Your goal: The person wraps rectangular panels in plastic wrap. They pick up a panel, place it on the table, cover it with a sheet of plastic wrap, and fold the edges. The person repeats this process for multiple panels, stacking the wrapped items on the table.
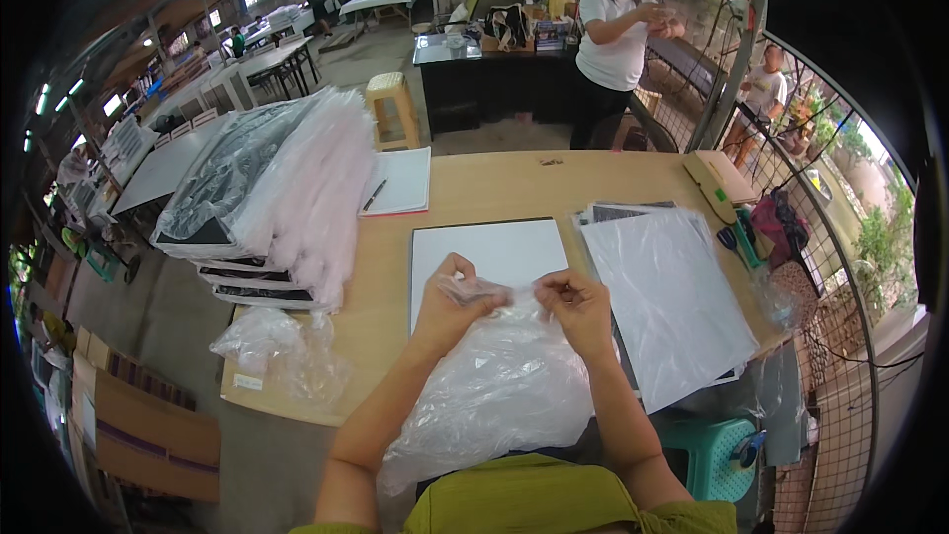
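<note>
My left hand [451,305] and my right hand [577,307] both pinch the top edge of a clear plastic bag [499,386], stretched between them. The bag hangs down over my lap and the near edge of the wooden table [494,183]. Just beyond my hands a white flat board [489,252] lies on the table. To its right sits a stack of flat sheets under a clear plastic sleeve [667,302].
A tall pile of bagged flat items [272,193] fills the table's left side, with crumpled plastic [277,351] at the near left corner. A notepad with pen [400,183] lies behind. Scissors [736,237] rest at the right edge. A person [618,40] stands beyond the table.
</note>
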The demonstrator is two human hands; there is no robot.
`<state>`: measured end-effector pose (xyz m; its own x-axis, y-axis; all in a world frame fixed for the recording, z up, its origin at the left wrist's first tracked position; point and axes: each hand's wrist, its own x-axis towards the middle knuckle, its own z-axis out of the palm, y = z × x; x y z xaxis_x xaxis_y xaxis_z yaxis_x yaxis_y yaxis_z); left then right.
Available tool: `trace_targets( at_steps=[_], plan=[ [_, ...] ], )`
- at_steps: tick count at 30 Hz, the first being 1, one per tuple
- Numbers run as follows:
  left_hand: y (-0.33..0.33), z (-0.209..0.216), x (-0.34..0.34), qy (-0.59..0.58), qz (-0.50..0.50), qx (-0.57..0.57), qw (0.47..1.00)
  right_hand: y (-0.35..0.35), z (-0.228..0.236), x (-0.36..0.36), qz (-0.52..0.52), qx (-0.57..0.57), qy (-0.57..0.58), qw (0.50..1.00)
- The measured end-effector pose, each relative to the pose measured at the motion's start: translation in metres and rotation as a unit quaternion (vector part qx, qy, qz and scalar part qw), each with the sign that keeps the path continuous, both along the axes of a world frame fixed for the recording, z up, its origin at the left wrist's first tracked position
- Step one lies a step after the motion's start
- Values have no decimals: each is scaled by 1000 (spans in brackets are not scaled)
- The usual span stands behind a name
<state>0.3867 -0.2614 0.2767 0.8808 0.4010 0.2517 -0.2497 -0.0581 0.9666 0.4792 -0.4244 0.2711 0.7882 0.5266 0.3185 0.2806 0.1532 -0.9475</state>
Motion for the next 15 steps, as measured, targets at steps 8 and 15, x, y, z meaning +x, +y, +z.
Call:
trace_targets(
  at_steps=[8,15],
  plan=[
    [-7,-4,6,-13,-30,-87,996,2,-14,3,-29,-12,8,999],
    [11,2,-6,94,7,37,995,14,-5,-1,-72,78,-23,994]
  ],
)
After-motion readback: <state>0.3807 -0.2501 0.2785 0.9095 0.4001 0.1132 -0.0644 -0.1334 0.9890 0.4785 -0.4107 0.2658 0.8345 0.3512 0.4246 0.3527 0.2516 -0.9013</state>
